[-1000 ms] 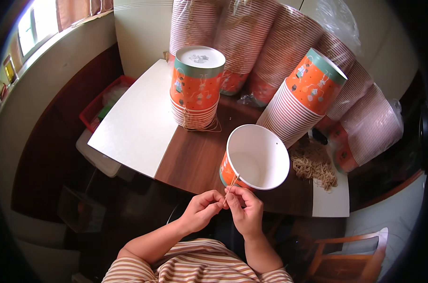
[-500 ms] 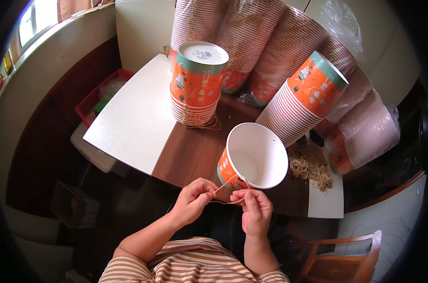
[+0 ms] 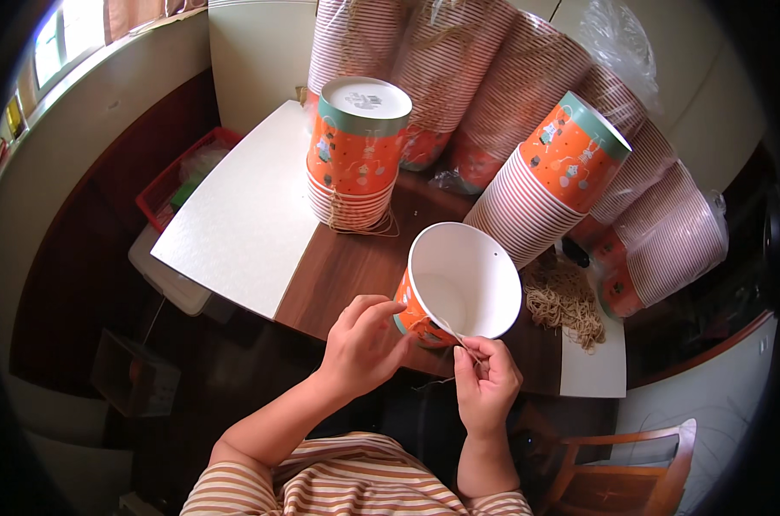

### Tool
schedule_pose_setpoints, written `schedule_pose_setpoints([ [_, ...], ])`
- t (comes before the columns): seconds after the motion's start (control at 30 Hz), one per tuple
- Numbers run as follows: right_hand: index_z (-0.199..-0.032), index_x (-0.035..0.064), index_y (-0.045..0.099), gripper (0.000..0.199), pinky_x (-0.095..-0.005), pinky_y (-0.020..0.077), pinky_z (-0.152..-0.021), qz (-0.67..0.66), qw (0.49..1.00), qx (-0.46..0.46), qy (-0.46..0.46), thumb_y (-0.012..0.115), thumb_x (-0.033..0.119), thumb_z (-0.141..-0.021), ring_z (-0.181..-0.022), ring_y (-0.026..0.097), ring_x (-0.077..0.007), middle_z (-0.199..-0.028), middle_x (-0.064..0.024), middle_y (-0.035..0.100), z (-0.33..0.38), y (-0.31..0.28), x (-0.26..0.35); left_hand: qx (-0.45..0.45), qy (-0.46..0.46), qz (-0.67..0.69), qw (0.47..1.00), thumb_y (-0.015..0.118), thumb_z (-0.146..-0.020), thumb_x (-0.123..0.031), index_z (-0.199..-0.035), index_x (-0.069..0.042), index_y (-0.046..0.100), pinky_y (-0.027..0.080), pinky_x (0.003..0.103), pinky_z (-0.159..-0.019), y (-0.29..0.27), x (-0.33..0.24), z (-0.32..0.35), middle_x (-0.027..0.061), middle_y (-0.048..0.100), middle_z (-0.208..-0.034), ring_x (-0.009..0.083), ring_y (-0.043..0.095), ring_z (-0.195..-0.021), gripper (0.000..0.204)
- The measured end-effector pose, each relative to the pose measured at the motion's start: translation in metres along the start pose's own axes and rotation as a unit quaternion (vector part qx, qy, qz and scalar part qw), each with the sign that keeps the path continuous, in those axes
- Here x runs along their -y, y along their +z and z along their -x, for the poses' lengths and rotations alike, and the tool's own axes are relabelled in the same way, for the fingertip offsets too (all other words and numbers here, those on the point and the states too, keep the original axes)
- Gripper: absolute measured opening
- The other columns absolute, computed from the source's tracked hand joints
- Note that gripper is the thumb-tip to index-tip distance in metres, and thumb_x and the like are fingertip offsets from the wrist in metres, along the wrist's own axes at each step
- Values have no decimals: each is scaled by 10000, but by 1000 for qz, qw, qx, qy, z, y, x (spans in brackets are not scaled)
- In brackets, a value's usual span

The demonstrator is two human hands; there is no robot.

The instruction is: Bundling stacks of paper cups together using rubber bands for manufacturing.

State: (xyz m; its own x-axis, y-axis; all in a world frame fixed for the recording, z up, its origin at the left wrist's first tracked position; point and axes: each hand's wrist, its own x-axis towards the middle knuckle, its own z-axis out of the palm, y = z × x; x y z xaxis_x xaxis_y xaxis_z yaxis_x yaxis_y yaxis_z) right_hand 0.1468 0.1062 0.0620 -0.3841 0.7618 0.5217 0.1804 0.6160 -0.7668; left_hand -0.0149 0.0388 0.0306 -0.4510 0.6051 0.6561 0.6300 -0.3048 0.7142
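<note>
An orange and green paper bucket (image 3: 460, 288) with a white inside stands at the table's front edge, its mouth tilted toward me. One small hole shows near the right side of its rim. My right hand (image 3: 487, 383) is closed in a pinch on a thin tan string (image 3: 459, 338) at the near rim, and a loose end trails below the fingers. Beside the bucket's left wall is my left hand (image 3: 361, 346), fingers apart and holding nothing. Whether the string passes through the near side of the bucket is hidden.
Upside-down bucket stacks stand at the back left (image 3: 355, 155) and right (image 3: 549, 189); string loops lie around the left one's base. A tangled string heap (image 3: 564, 305) lies right of the bucket. Plastic-wrapped stacks (image 3: 514, 95) line the back. A wooden chair (image 3: 622, 473) is at lower right.
My left hand has let go of the string and opened, moving slightly up beside the bucket. My right hand has shifted right, still pinching the string. The bucket has barely moved.
</note>
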Motion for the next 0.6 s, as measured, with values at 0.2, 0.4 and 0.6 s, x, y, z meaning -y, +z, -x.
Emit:
schedule_pose_setpoints([
  [0.2, -952, -17, 636, 165, -244, 484, -582, 82, 996, 8, -37, 675, -31, -792, -654, 601, -137, -759, -84, 610, -6, 0, 0, 13, -4, -11, 1000, 701, -758, -24, -951, -19, 604, 505, 295, -585, 8, 11, -1, 102, 608, -850, 227, 605, -697, 215],
  [0.4, -913, -24, 657, 131, -244, 477, -586, 118, 989, -4, -92, 686, -35, -785, -628, 594, -152, -726, -98, 614, -10, -2, 0, 40, -235, 204, 950, 637, -858, -31, -916, 11, 607, 468, 217, -638, -1, 25, 20, 44, 627, -797, 97, 586, -694, 77],
  [0.6, -911, 19, 660, 139, -301, 491, -545, 108, 989, -1, -96, 703, 2, -780, -611, 619, -232, -722, -110, 619, -13, -1, -1, 57, -304, 226, 924, 636, -889, -81, -895, 7, 610, 421, 177, -632, -8, 34, 37, -26, 597, -769, 33, 523, -719, 92],
])
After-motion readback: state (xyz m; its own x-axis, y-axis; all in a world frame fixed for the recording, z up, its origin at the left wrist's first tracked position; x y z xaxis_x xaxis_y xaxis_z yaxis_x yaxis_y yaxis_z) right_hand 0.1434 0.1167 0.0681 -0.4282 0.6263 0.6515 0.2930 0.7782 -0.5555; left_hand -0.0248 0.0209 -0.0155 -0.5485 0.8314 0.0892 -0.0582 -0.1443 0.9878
